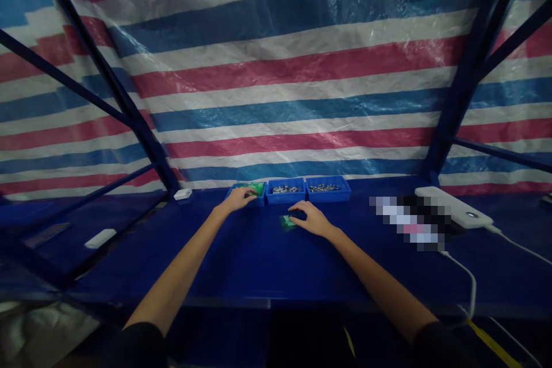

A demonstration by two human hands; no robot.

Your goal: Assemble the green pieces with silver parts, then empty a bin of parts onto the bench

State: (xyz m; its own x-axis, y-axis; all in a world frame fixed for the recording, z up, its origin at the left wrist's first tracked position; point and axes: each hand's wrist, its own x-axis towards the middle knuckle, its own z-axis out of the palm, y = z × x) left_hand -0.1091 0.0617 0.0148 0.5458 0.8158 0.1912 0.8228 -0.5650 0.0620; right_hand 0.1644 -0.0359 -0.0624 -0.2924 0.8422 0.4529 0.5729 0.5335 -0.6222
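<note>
My left hand (pixel 239 200) reaches over the left blue bin (pixel 259 202), which holds bright green pieces (pixel 257 187). Its fingers stretch over the bin's front side with a small gap to the thumb, and I see nothing held in them. My right hand (pixel 314 220) rests low over the table, thumb and index finger apart. By its thumb tip a small green piece (pixel 287 221) lies flat on the blue surface; it is too small to name, and whether the thumb touches it I cannot tell.
Two more blue bins, a middle bin (pixel 282 199) and a right bin (pixel 330 197), hold small metallic parts. A white power bank (pixel 455 207) with cables and a blurred-out device (pixel 409 224) lie at right. Dark blue frame posts (pixel 448 103) stand before a striped plastic sheet (pixel 293 69).
</note>
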